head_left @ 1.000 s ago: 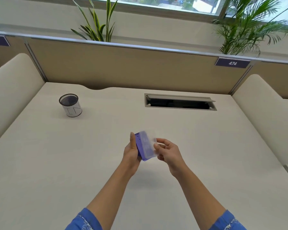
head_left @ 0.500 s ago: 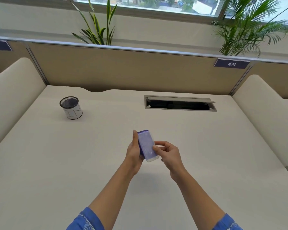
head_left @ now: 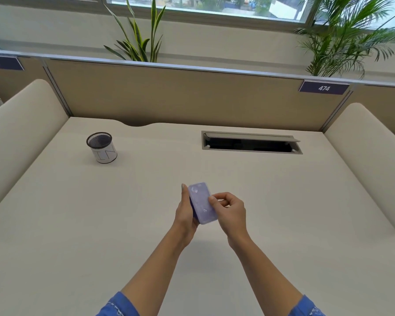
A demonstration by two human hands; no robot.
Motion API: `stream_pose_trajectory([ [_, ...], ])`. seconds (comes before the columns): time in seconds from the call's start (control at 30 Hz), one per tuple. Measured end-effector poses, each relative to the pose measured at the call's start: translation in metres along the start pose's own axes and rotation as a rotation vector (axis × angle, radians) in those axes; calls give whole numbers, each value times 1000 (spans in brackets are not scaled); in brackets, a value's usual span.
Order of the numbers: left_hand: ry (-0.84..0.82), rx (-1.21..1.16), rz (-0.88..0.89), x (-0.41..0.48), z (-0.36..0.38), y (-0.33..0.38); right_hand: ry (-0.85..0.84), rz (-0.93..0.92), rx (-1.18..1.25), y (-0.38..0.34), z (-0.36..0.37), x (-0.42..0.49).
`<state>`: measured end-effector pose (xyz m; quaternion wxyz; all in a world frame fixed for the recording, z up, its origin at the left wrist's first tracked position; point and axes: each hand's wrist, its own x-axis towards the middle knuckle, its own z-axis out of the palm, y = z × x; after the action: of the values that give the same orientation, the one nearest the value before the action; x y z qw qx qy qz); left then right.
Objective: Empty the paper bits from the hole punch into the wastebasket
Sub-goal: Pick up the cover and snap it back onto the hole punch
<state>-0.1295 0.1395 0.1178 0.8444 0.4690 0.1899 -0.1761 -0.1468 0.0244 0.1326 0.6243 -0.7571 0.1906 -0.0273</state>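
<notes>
Both my forearms reach out over the desk, sleeves at the near edge. My left hand is wrapped around the punch, gripping its left side from behind, so the clear chip tray faces up toward me where I can work it. My right hand comes in from the right, thumb and fingers narrowed to a pinch on the tray's right edge; I judge that's to pry or slide it. The punch hangs above mid-desk, touching nothing but my hands. Far left sits the wastebasket, upright, mouth open, well apart from the punch. I'll need to carry it over there.
</notes>
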Motion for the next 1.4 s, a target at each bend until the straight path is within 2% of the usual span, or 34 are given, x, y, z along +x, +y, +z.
stream_pose_trajectory([
  [0.13,-10,-40,-1,-2,-2,-7,34,-5,-85,-1,1,1],
  [0.3,-46,-65,4,-3,-4,-5,-2,29,-64,0,1,2],
  [0.6,22,119,53,0,-5,-9,-49,56,-41,3,0,6],
  [0.7,-3,187,66,-1,-6,-8,-62,55,-43,5,1,6],
  [0.97,13,163,68,-3,-9,1,-203,55,5,0,-2,7],
  [1.2,-31,154,78,-3,-6,1,-104,27,96,-1,1,11],
  [1.4,31,205,127,-1,-5,-3,-56,29,125,-3,5,15],
])
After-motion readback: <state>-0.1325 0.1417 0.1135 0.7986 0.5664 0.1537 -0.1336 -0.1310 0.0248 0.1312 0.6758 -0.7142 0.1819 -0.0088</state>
